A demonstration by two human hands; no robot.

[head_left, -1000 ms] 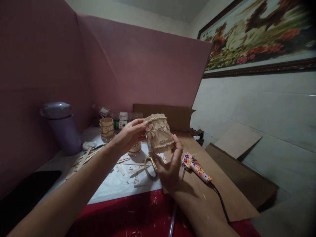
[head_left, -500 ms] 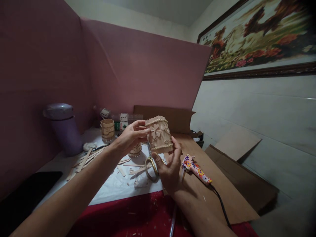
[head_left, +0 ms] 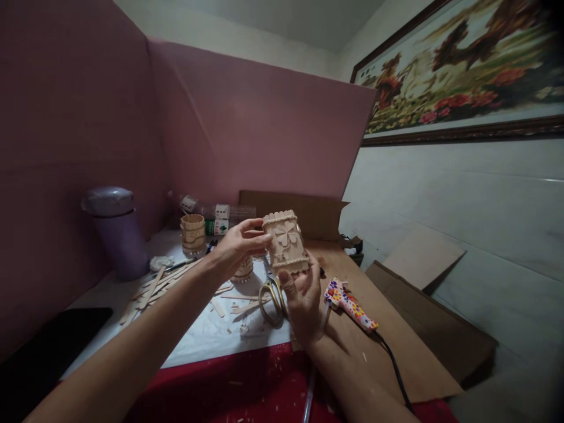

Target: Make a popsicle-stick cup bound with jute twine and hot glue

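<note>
Between both hands, raised above the table, is a small pale wooden cup built of craft sticks. Rope-like trim runs round its top and bottom, and a clover-shaped decoration faces me. My left hand grips its left side with the fingers closed. At the lower right, my right hand supports the base with thumb and fingers. Gold-handled scissors lie below the cup, partly covered by my right hand. Behind my left wrist, a second wooden cup is mostly hidden.
A floral hot glue gun with a black cord lies on the cardboard sheet at right. Craft sticks are strewn at left, near a purple tumbler and another wooden cup. Plastic bottles lie behind.
The cup has been turned in my hands, so the clover decoration sits nearer the middle of the visible side. It has also shifted slightly right and down.
</note>
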